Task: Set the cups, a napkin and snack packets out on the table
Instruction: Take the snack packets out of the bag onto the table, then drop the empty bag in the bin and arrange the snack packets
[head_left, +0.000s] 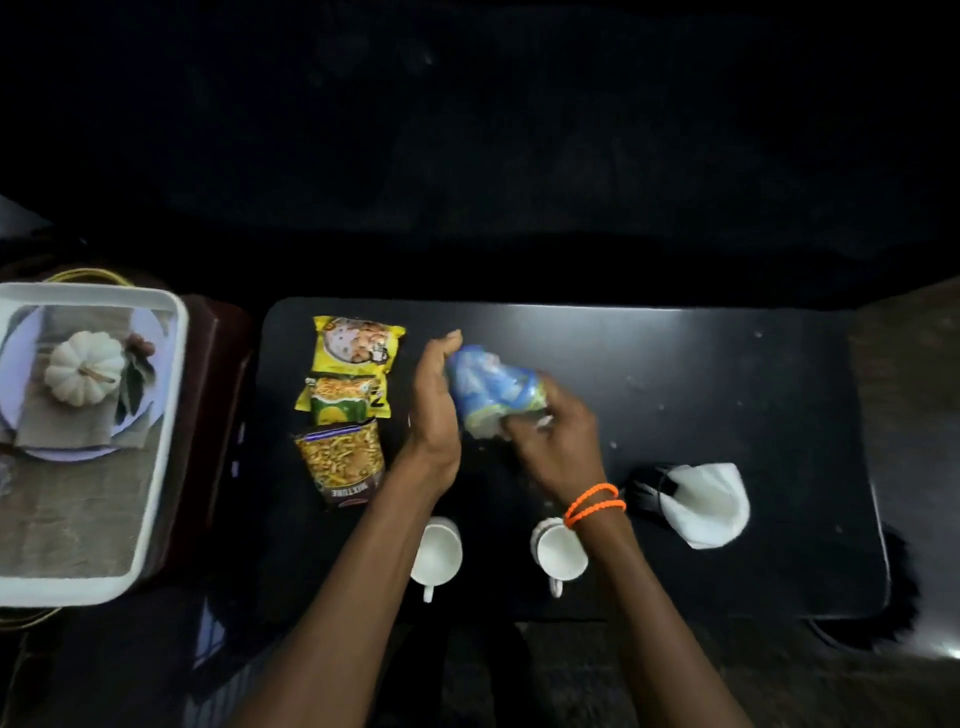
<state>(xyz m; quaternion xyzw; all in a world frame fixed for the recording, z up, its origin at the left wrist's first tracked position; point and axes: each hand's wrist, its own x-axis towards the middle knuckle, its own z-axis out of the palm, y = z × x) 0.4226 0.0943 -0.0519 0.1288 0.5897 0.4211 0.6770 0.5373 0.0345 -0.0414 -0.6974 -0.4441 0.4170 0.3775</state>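
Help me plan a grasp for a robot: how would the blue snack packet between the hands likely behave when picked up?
The blue snack packet looks crumpled and glossy, so it is probably floppy and a bit slippery. The right hand pinches its lower end while the left hand steadies its side with straight fingers, which suggests it sags if held at one end. Likely light.

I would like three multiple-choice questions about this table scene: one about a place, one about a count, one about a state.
1. Where does the white napkin lie?
A. right of the cups
B. on the tray
C. under the packets

2. How many snack packets lie flat in the column?
A. one
B. three
C. five

3. What does the right hand do?
A. hangs idle
B. grips the blue packet
C. lifts a cup

Answers: 1 A, it lies beyond the right cup; 2 B, yellow packet, green-yellow packet, mixture packet; 3 B, its fingers curl round it.
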